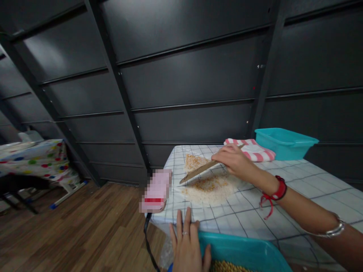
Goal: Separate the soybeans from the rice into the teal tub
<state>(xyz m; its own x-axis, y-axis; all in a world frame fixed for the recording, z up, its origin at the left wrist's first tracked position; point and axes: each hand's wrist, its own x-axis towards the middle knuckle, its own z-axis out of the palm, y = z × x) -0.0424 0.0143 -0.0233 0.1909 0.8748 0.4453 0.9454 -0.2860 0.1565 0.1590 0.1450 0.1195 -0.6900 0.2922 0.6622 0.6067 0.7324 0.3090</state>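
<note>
My right hand (pixel 234 160) is closed on a flat brown cardboard strip (pixel 198 171), held slanted with its far end low over the white checked tablecloth (pixel 283 200). Under and beside the strip lie a pale spread of grain (pixel 208 190) and a smaller orange-tinted heap (pixel 193 161). My left hand (pixel 188 245) rests flat, fingers stretched out, on the rim of a teal tub (pixel 244 253) at the near table edge; yellow grains (pixel 227 267) show inside it. A red wristband and a silver bangle are on my right arm.
A second teal tub (pixel 285 142) and a red-and-white striped cloth (pixel 255 149) sit at the table's far side. A blurred pink object (pixel 155 190) with a black strap hangs at the left edge. Dark panelled wall behind; wooden floor and a polka-dot covered table (pixel 34 158) to the left.
</note>
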